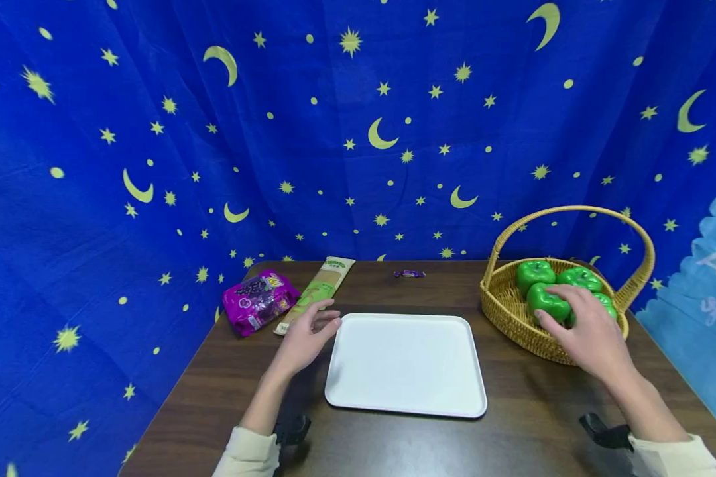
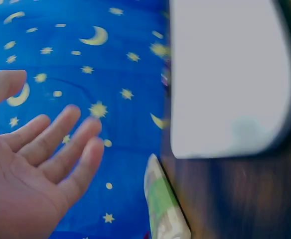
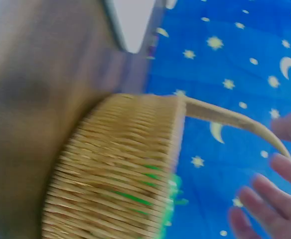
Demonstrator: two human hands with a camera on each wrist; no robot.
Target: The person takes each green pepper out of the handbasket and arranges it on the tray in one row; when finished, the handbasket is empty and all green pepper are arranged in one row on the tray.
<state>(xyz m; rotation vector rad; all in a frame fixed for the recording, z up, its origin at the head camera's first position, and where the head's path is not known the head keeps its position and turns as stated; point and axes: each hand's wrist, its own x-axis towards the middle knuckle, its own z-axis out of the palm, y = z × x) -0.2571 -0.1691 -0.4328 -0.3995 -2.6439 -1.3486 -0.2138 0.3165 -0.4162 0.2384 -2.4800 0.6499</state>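
Note:
My right hand (image 1: 591, 331) hovers over a wicker basket (image 1: 513, 331) with an arched handle, its fingers apart and holding nothing. Several green bell peppers (image 1: 547, 303) lie inside; the hand partly covers them. In the right wrist view the basket's woven side (image 3: 115, 174) hides most of the peppers. My left hand (image 1: 307, 336) hangs in the air by the left edge of a white tray (image 1: 406, 364), close to a long green and beige packet (image 1: 322, 291). The left wrist view shows that palm (image 2: 41, 174) with spread fingers and nothing in it.
A purple bag with grapes pictured on it (image 1: 259, 301) lies at the table's back left. One small purple wrapped candy (image 1: 409, 273) is near the back edge. Behind the brown table (image 1: 394, 444) hangs a blue curtain (image 1: 334, 132) with moons and stars.

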